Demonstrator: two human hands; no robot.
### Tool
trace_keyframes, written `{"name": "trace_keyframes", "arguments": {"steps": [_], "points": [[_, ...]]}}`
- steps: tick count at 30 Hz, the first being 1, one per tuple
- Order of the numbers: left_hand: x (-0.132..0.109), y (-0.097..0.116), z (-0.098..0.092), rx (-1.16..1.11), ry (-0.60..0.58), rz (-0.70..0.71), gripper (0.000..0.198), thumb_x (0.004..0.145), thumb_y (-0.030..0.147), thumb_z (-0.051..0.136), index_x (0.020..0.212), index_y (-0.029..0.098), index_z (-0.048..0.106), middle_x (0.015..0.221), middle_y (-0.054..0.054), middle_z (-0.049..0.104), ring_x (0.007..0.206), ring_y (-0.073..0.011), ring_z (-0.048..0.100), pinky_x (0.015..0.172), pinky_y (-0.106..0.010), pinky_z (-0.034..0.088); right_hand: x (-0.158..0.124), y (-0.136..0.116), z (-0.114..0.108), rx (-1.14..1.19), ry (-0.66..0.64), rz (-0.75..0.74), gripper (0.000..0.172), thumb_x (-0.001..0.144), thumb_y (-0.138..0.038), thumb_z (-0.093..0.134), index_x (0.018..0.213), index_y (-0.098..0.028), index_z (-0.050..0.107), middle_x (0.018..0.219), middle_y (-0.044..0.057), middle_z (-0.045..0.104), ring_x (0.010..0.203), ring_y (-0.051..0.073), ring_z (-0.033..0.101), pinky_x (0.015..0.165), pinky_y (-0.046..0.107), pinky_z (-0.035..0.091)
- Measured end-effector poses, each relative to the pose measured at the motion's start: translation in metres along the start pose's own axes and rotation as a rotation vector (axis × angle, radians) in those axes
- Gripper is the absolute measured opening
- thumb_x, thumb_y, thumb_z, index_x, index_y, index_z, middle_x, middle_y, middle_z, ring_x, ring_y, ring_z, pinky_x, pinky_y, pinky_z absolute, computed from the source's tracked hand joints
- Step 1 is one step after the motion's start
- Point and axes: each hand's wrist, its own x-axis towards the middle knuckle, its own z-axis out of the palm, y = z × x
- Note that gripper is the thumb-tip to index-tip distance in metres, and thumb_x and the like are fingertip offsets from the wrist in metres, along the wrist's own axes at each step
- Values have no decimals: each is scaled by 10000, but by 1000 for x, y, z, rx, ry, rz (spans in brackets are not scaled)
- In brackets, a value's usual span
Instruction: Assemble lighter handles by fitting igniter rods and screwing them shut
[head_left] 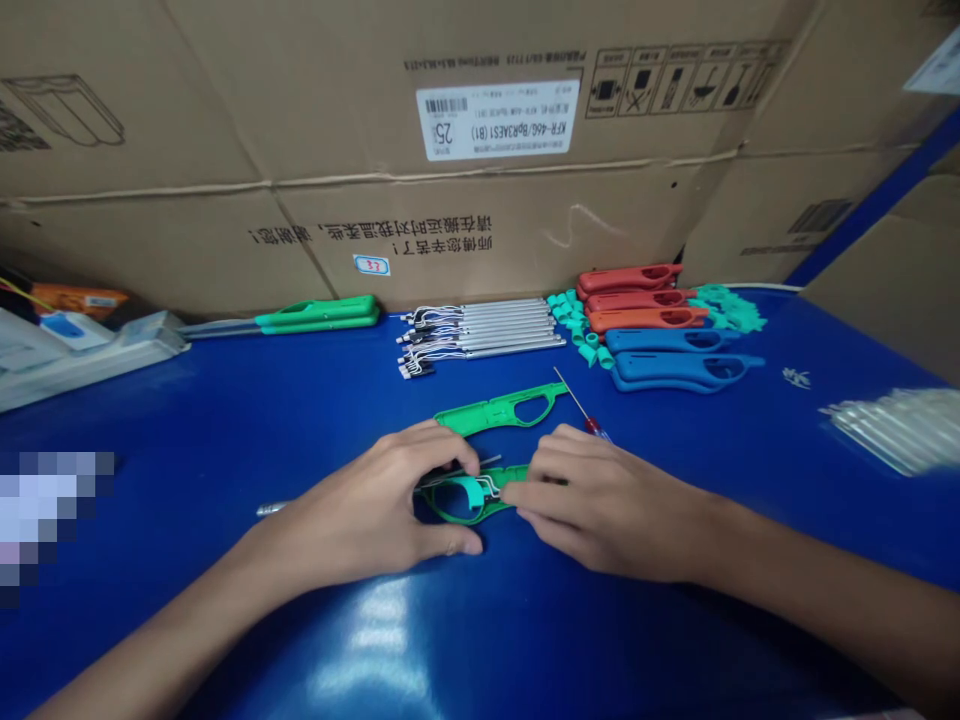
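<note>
A green lighter casing half (480, 515) lies open side up on the table, a teal trigger (472, 490) and thin white wires (490, 487) set inside it. My left hand (390, 490) is curled round its left end, thumb along the near edge. From under that hand a silver metal tube tip (270, 508) sticks out to the left. The fingers of my right hand (577, 495) are pinched together at the casing's right end, beside the wires; what lies between them is hidden. Just beyond both hands rests a second green casing half (502, 408).
A screwdriver (592, 425) lies behind my right hand. Farther back are silver lighter tubes with wires (502, 330), teal triggers (589, 345), red casings (630, 280), blue casings (675, 370) and green lighters (322, 315). Clear-bagged sticks (900, 430) lie right; a cardboard box (337, 120) stands behind.
</note>
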Motion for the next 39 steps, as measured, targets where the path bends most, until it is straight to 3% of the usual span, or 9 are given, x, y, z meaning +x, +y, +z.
{"name": "trace_keyframes", "arguments": {"steps": [8, 14, 24, 39], "points": [[2, -2, 4, -16, 53, 98, 221, 801, 333, 779, 863, 199, 614, 970, -28, 684, 936, -203, 639, 813, -344, 509, -2, 1, 0, 20, -26, -22, 252, 983, -156, 457, 1024, -165, 705, 827, 30, 584, 771, 163, 468, 751, 309, 350], [4, -1, 6, -96, 68, 94, 262, 775, 311, 804, 746, 191, 572, 978, -20, 702, 938, -190, 653, 806, -338, 521, 0, 1, -1, 78, -23, 3, 221, 984, -156, 483, 958, -170, 702, 813, 19, 553, 768, 146, 456, 726, 287, 333], [1, -3, 5, 15, 100, 129, 275, 785, 402, 794, 841, 183, 638, 953, -42, 718, 898, -206, 684, 779, -334, 544, -1, 3, 1, 99, -16, 22, 212, 975, -141, 481, 916, -161, 684, 789, 7, 541, 748, 137, 457, 732, 292, 336], [5, -3, 7, -105, 101, 51, 334, 752, 369, 816, 721, 189, 536, 1012, -39, 710, 941, -213, 669, 815, -351, 519, 0, 4, 0, 127, 2, 48, 213, 961, -144, 513, 867, -167, 703, 767, 12, 552, 718, 144, 439, 713, 291, 328]]}}
